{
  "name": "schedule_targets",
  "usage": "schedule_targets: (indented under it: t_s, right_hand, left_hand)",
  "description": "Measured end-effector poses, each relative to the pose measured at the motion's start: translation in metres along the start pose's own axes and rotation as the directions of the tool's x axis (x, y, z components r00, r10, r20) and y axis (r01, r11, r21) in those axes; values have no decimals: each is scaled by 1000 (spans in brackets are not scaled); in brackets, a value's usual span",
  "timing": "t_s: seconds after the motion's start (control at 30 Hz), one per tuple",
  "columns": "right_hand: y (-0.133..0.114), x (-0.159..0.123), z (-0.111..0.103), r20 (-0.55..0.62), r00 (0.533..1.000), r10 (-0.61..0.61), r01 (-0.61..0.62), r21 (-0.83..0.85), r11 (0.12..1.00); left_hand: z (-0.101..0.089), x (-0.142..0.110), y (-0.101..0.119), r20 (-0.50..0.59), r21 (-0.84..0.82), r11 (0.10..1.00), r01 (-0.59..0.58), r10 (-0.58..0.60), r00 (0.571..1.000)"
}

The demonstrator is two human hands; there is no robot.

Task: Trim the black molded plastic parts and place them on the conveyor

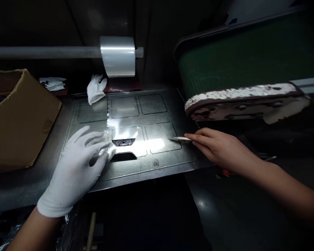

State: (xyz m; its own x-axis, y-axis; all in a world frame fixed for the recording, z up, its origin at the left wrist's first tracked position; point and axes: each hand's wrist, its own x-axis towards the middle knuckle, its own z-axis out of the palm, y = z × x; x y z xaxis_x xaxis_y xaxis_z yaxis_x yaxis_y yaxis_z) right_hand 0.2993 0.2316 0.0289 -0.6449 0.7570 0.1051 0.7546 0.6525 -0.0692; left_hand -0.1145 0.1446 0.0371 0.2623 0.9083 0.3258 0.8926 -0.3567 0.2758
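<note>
My left hand [80,164], in a white glove, reaches over the metal worktop with thumb and forefinger pinched on shiny clear plastic film [104,150]. Just right of those fingertips are two small black trapezoid pieces: one with a detailed face [124,142], the other plain and dark [124,156]. Glare hides where the film ends. My bare right hand [216,144] grips a thin tool [182,138] with a pale handle between thumb and fingers. Its narrow dark tip points left, above a marked rectangle on the plate [163,130]; whether it touches is unclear.
An open cardboard box [18,129] stands at left. Behind the plate are a white glove [96,89], another crumpled glove [52,83] and a clear film roll [118,57] on a bar. A green belt machine [246,59] overhangs the right. The worktop's front edge [146,176] drops into darkness.
</note>
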Motion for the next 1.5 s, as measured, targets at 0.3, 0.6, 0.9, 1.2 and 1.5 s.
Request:
schedule_targets:
  t_s: [0.3,0.6,0.9,1.2,1.5]
  right_hand:
    - [-42,0,44,-349,926,146,-69,223,972]
    - [-200,-47,49,218,970,104,-204,971,-128]
    - [-288,-24,93,416,891,-184,-413,909,58]
    - [-312,-25,161,489,776,-398,-201,791,579]
    - [-294,-28,174,546,764,-345,-244,738,629]
  left_hand:
    - [11,27,44,220,146,952,-269,234,947]
    - [17,-84,97,-345,-359,933,-30,-103,933]
    - [30,-208,98,69,-718,335,610,-839,540]
    - [30,-351,8,183,-556,-150,818,-981,-55]
    - [55,-383,-43,281,-185,-220,958,-946,-163]
